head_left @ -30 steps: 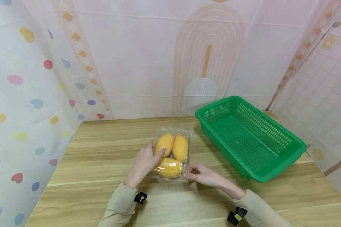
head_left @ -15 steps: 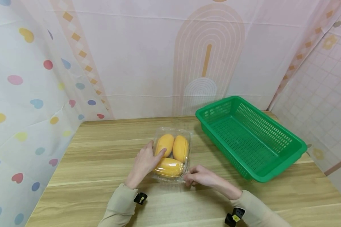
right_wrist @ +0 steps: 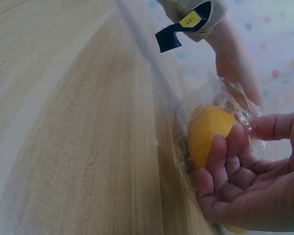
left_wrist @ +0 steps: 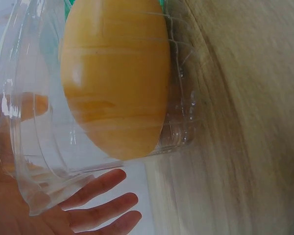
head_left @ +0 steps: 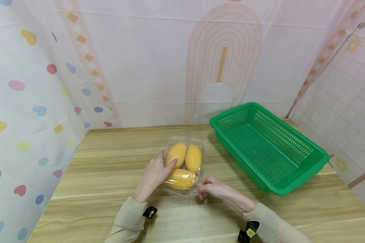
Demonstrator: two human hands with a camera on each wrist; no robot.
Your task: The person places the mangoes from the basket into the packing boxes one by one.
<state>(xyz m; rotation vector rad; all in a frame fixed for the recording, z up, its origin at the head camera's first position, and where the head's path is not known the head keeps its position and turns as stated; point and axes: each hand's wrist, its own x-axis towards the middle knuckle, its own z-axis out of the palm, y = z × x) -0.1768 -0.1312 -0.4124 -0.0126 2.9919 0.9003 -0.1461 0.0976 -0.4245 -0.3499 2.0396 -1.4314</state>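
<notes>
A clear plastic clamshell box [head_left: 183, 193] lies on the table in the head view, with three yellow mangoes [head_left: 180, 179] inside. My left hand [head_left: 153, 174] rests on its left side, thumb over the lid. In the left wrist view the straight fingers [left_wrist: 100, 215] spread beside the box wall, close to one mango [left_wrist: 117, 78]. At the near right corner, my right hand [head_left: 216, 189] pinches the box's edge between thumb and forefinger. The right wrist view shows this pinch, with the other fingers [right_wrist: 218, 156] loosely curled in front of a mango [right_wrist: 206, 129].
A green perforated plastic basket [head_left: 231, 152] stands to the right of the box, set at an angle. The wooden table [head_left: 109, 162] meets a patterned cloth backdrop [head_left: 140, 67] at the back. Black wrist devices [head_left: 150, 212] sit on both sleeves.
My right hand has turned slightly at the box's near right corner, and its forearm has shifted a little left. The left hand, the box and the basket look the same.
</notes>
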